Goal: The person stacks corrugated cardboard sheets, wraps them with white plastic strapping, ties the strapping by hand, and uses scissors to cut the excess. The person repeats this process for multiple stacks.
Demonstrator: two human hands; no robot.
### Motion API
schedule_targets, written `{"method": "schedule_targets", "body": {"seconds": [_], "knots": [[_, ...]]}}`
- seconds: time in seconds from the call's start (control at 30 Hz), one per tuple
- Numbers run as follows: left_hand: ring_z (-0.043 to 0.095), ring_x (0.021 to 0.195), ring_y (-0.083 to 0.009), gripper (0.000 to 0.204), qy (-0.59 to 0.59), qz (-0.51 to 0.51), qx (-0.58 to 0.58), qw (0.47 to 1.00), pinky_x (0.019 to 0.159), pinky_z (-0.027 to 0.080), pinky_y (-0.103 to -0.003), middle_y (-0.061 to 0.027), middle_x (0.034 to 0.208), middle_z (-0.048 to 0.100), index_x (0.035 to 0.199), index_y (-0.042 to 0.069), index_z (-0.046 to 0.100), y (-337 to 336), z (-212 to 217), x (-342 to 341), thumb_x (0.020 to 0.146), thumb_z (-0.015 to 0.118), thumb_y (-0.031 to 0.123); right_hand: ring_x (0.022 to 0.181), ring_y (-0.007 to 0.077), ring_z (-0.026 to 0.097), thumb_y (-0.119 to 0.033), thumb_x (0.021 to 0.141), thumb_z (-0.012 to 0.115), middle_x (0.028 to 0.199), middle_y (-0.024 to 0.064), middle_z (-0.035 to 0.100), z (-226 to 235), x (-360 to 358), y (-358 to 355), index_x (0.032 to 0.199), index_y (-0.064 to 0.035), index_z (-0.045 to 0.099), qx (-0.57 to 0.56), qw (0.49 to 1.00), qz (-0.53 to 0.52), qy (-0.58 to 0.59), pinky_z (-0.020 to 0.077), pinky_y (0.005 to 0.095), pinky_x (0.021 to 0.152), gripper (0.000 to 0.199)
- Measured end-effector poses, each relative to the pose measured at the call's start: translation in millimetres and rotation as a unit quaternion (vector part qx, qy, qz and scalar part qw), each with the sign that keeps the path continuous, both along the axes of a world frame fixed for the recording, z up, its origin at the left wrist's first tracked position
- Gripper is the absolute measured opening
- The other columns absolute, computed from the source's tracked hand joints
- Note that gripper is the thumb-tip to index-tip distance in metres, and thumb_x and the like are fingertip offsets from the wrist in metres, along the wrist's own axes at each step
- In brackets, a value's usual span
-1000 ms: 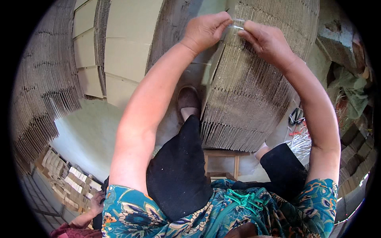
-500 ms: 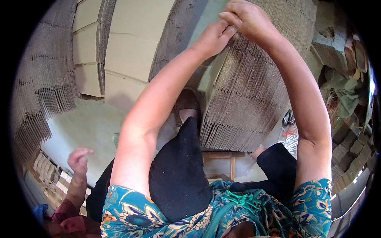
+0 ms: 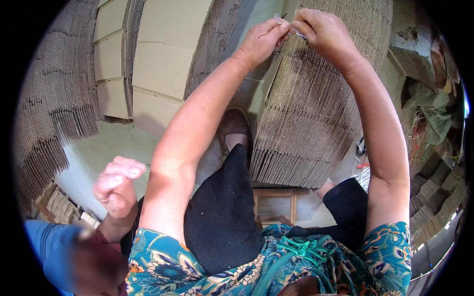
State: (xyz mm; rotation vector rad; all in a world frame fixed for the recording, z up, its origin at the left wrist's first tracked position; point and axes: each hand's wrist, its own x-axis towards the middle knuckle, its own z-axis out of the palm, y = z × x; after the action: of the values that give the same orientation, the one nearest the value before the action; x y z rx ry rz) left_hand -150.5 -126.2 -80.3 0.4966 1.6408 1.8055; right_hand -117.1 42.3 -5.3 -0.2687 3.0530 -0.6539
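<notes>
At the top of the head view, my left hand (image 3: 263, 43) and my right hand (image 3: 323, 33) meet fingertip to fingertip. Both are pinched closed on a thin white strip (image 3: 300, 35), of which only short bits show between the fingers. Whether it is string or plastic tape, I cannot tell. Under them stands a long stack of flat cardboard sheets (image 3: 306, 128), edges upward. My hands are over the left side of its far part, and my right forearm passes above its right side.
Large cardboard stacks (image 3: 165, 69) rise at the left. A wooden frame (image 3: 276, 202) is under the near end of my stack. Another person's hand (image 3: 117, 187) reaches in at the lower left. Dark green cloth (image 3: 437, 116) and more cardboard bundles (image 3: 434, 192) lie at the right.
My hands have come slightly nearer, and bits of the white strip now show between the fingers. At the lower left the other person has leaned in, their hand raised and closer to my left arm.
</notes>
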Motion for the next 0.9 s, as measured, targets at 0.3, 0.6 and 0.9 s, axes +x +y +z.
{"method": "schedule_targets", "body": {"seconds": [0.3, 0.6, 0.9], "knots": [[0.051, 0.067, -0.0055, 0.023, -0.076, -0.053, 0.015, 0.996, 0.064, 0.043, -0.020, 0.0012, 0.078, 0.059, 0.100, 0.002, 0.064, -10, 12, -11, 0.093, 0.051, 0.020, 0.062, 0.0240, 0.056, -0.020, 0.085, 0.061, 0.069, 0.0127, 0.057, 27, 40, 5, 0.085, -0.0029, 0.059, -0.170, 0.983, -0.028, -0.060, 0.0437, 0.0351, 0.060, 0.017], [0.057, 0.076, -0.0071, 0.012, -0.045, -0.098, 0.002, 0.994, 0.073, 0.049, -0.023, -0.0003, 0.082, 0.063, 0.096, 0.002, 0.065, -12, 12, -20, 0.087, 0.060, 0.009, 0.068, 0.0243, 0.058, -0.019, 0.085, 0.060, 0.075, 0.0114, 0.060, 4, 20, 15, 0.090, -0.0034, 0.063, -0.176, 0.977, -0.042, -0.109, 0.0456, 0.0343, 0.063, 0.017], [0.050, 0.065, -0.0032, 0.009, 0.156, 0.019, -0.112, 0.981, 0.061, 0.043, -0.021, 0.0048, 0.071, 0.056, 0.086, 0.008, 0.060, 3, 18, -16, 0.079, 0.064, 0.007, 0.077, 0.0317, 0.060, -0.015, 0.075, 0.059, 0.079, 0.0120, 0.061, -21, -1, 9, 0.080, -0.0059, 0.061, -0.111, 0.994, -0.001, -0.015, 0.0481, 0.0398, 0.069, 0.011]]}}
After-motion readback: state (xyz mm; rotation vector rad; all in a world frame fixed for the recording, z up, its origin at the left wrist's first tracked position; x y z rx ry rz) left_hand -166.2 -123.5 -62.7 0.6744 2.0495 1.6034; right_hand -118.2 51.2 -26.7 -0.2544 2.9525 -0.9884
